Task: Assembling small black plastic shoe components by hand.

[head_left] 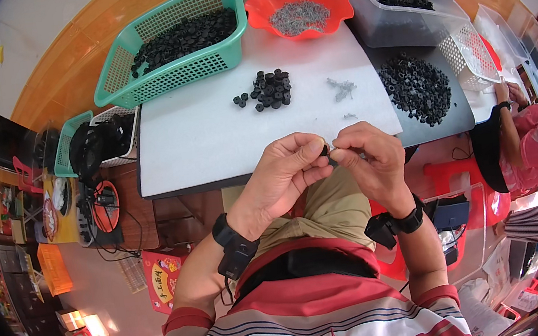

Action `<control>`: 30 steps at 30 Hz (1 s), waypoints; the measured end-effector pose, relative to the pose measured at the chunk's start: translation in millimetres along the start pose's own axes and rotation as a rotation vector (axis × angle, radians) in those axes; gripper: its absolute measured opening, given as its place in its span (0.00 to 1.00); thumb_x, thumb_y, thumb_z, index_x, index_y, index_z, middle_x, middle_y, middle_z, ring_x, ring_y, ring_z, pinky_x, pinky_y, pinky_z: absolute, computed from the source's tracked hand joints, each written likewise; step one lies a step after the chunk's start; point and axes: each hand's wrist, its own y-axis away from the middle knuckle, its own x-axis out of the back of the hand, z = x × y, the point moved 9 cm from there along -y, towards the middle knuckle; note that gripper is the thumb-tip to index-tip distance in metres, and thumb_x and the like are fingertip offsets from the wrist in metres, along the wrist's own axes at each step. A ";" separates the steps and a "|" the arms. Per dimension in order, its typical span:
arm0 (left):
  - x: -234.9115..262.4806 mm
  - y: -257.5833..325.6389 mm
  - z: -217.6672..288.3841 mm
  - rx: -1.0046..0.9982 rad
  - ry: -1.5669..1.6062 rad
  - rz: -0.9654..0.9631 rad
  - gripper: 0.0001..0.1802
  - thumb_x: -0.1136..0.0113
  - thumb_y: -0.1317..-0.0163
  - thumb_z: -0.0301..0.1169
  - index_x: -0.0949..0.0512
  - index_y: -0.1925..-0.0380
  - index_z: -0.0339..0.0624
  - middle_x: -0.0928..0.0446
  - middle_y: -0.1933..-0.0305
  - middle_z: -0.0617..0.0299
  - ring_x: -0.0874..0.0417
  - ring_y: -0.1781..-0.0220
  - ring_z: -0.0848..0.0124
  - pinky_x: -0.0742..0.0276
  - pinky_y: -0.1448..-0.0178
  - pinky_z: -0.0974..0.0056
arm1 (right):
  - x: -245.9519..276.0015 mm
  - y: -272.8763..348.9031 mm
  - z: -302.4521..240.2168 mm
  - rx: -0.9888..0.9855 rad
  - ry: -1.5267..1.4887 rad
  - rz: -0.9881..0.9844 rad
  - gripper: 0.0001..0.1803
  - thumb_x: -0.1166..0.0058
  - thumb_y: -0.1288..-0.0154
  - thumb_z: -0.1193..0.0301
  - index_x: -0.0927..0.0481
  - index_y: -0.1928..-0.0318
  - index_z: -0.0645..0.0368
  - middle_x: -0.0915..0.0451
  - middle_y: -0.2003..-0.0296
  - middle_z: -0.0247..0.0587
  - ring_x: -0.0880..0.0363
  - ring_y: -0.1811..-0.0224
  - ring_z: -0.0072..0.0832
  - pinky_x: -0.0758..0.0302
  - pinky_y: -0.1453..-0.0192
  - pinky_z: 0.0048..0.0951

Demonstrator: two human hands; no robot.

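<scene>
Just past the table's front edge, both hands meet fingertip to fingertip. My left hand [280, 173] pinches a small black plastic part [325, 151] between thumb and forefinger. My right hand [373, 158] is closed in a pinch against that part; whatever its fingertips hold is mostly hidden and too small to name. Beyond the hands, a small heap of black round knob-like parts [271, 90] lies on the white sheet [194, 133]. To their right sit a few thin silvery metal pieces [342, 88], with a smaller group [350, 116] closer to my right hand.
At the back stand a green basket [181, 79] of black parts, a red bowl [256, 9] of metal pieces and a clear bin [393, 30] of black parts. A black pile [415, 88] lies right. Another person [528, 143] works at the far right.
</scene>
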 end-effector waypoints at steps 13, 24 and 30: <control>3.4 0.4 -3.1 -0.018 -0.040 0.034 0.10 0.37 0.27 0.33 0.20 0.55 0.38 0.17 0.58 0.61 0.13 0.57 0.74 0.11 0.47 0.66 | -5.9 6.5 3.0 -0.015 0.020 -0.062 0.08 0.32 0.39 0.80 0.15 0.60 0.60 0.15 0.64 0.42 0.15 0.66 0.34 0.20 0.63 0.30; 6.5 2.0 -8.2 -0.068 -0.070 0.072 0.09 0.36 0.27 0.31 0.19 0.55 0.36 0.16 0.57 0.58 0.12 0.55 0.71 0.11 0.45 0.66 | -10.0 7.3 8.0 -0.012 0.088 -0.059 0.11 0.33 0.39 0.81 0.15 0.55 0.62 0.15 0.63 0.44 0.14 0.66 0.36 0.19 0.62 0.30; 7.3 3.8 -5.9 -0.090 -0.029 0.107 0.09 0.36 0.28 0.31 0.19 0.56 0.37 0.16 0.57 0.59 0.12 0.55 0.70 0.12 0.43 0.64 | -16.6 11.1 7.4 -0.005 0.108 -0.081 0.17 0.29 0.40 0.77 0.17 0.50 0.62 0.17 0.56 0.45 0.14 0.67 0.34 0.18 0.64 0.30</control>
